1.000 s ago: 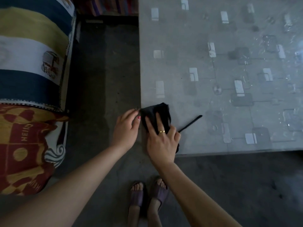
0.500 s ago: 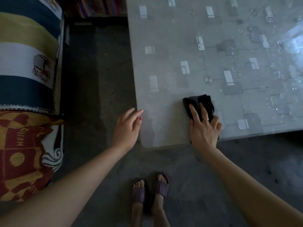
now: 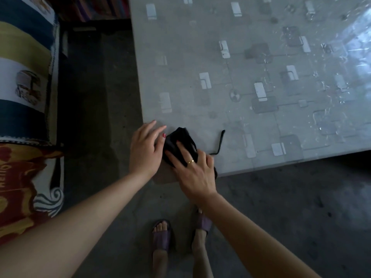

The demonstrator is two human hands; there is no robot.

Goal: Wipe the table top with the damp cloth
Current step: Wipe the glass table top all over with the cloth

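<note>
A dark damp cloth (image 3: 178, 140) lies bunched on the near left corner of the grey patterned table top (image 3: 230, 77). My right hand (image 3: 192, 173), with a ring on one finger, presses flat on the cloth and covers its near half. A thin dark strand of the cloth (image 3: 220, 142) trails off to the right. My left hand (image 3: 145, 150) rests at the table's left edge with fingers spread, its thumb touching the cloth's left side, holding nothing.
A cushioned seat with striped and red-yellow covers (image 3: 24, 97) stands at the left across a strip of dark concrete floor (image 3: 96, 97). My feet in purple slippers (image 3: 161, 235) stand below the table corner. The table's right part shines with wet streaks (image 3: 331, 87).
My right hand has slid the cloth back leftwards along the front edge to the near left corner. My left hand has come up against the cloth.
</note>
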